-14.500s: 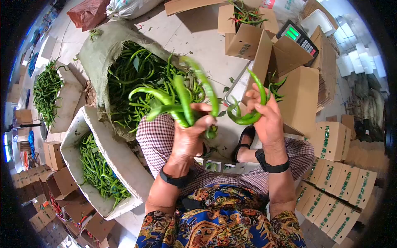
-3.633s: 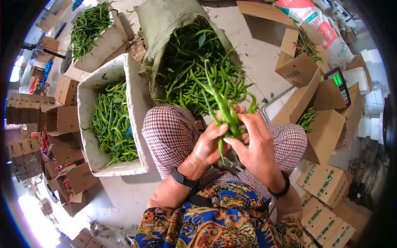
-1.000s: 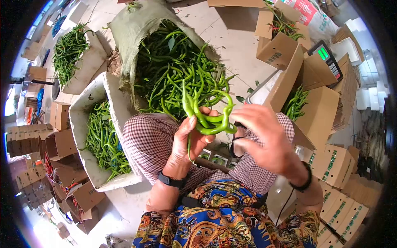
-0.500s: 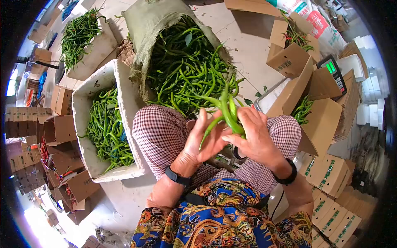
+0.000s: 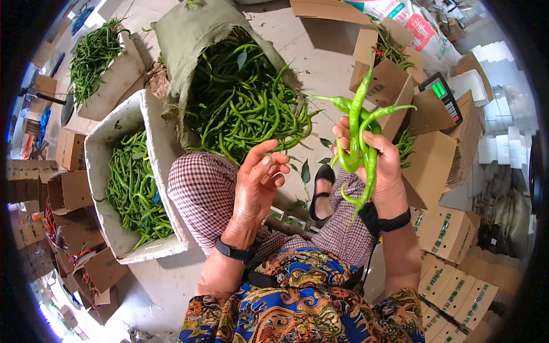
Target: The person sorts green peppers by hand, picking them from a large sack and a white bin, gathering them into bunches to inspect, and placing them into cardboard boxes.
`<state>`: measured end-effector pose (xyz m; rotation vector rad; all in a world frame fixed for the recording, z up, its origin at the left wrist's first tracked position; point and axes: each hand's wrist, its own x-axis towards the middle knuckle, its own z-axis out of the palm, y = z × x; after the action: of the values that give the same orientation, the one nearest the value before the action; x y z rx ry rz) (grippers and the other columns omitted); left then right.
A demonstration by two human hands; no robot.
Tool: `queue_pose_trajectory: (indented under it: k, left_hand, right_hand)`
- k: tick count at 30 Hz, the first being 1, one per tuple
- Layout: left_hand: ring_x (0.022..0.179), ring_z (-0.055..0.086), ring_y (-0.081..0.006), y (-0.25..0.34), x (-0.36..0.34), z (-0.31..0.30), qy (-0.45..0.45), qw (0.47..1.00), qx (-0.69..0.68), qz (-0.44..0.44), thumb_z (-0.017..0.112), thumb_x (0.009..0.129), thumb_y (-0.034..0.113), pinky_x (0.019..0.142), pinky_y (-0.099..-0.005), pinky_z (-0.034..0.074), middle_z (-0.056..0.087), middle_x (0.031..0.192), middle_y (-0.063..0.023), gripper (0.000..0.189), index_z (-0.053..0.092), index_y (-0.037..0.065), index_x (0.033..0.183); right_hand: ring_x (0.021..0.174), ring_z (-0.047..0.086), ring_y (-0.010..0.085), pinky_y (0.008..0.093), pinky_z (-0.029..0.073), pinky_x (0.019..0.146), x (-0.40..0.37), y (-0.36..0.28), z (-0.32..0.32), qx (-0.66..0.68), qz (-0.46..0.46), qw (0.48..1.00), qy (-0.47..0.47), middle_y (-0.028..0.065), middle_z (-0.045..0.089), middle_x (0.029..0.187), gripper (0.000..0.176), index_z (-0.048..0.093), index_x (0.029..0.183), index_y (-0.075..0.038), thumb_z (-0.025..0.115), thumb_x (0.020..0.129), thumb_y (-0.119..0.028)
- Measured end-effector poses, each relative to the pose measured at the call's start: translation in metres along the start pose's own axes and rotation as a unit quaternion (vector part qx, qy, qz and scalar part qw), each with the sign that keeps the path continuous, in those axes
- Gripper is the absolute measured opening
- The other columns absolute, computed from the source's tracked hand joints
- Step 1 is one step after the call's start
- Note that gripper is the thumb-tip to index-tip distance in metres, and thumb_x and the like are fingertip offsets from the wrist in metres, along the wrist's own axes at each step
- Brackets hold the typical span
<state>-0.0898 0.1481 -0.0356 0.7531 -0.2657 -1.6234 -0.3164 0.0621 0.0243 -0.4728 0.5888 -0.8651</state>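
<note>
My right hand point(image 5: 387, 171) is closed around several long green chili peppers point(image 5: 357, 108), raised over my right knee. Their tips stick out above and below the fingers. Empty, my left hand point(image 5: 251, 188) is held above my left thigh with its fingers loosely curled and apart. Beyond it lies a green woven sack point(image 5: 194, 43), its mouth spilling a heap of green chili peppers point(image 5: 246, 117) toward my knees. To the left, a white foam box point(image 5: 153, 128) holds more green chilies.
Near my right hand stands an open cardboard box point(image 5: 434, 166) with green peppers inside; a digital scale display point(image 5: 440, 91) is behind it. Stacked cartons point(image 5: 452, 234) sit at the right. Another foam box point(image 5: 123, 77) is at the upper left. My shoe point(image 5: 323, 194) rests on the floor.
My hands have moved apart. The right hand has gone up and right with the peppers, while the left has come away from them, moving slightly left. The whole view has shifted a little.
</note>
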Motion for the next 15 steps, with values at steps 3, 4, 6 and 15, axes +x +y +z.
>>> queue_pose_trajectory:
  k: [3,4,6,15]
  left_hand:
    - [0.088,0.060,-0.0148,-0.002,-0.001,0.006,-0.047,0.997,0.048,-0.033,0.056,0.093,0.022,0.070,-0.0238,0.045,0.064,0.100,-0.0073,0.038,0.048,0.005,0.126]
    - [0.088,0.060,-0.0156,-0.005,-0.001,0.006,-0.056,0.996,0.061,-0.040,0.057,0.093,0.023,0.070,-0.0242,0.045,0.064,0.100,-0.0077,0.040,0.048,0.005,0.127]
    - [0.089,0.060,-0.0159,-0.008,-0.002,0.006,-0.094,0.993,0.063,-0.044,0.059,0.092,0.025,0.071,-0.0242,0.046,0.064,0.101,-0.0078,0.042,0.048,0.005,0.127]
    - [0.098,0.058,-0.0146,-0.009,-0.006,0.013,-0.149,0.979,0.129,-0.048,0.066,0.089,0.020,0.082,-0.0277,0.045,0.063,0.105,-0.0066,0.044,0.051,0.005,0.127]
  right_hand:
    - [0.095,0.061,0.0239,0.0390,0.051,0.086,-0.003,0.006,0.009,0.028,-0.003,1.000,-0.014,0.0164,0.061,0.114,0.048,0.048,0.127,0.006,0.055,0.085,-0.015]
    - [0.092,0.061,0.0230,0.0383,0.051,0.085,-0.004,0.007,0.011,0.039,0.003,0.999,-0.023,0.0155,0.061,0.113,0.049,0.048,0.127,0.006,0.056,0.084,-0.016]
    - [0.087,0.060,0.0206,0.0346,0.052,0.082,-0.007,0.011,0.009,0.023,0.009,1.000,-0.001,0.0137,0.061,0.110,0.049,0.048,0.127,0.006,0.056,0.085,-0.017]
    - [0.100,0.062,0.0212,0.0319,0.051,0.090,-0.010,0.025,-0.003,0.052,0.000,0.999,0.010,0.0161,0.058,0.121,0.049,0.044,0.130,0.008,0.055,0.086,-0.008]
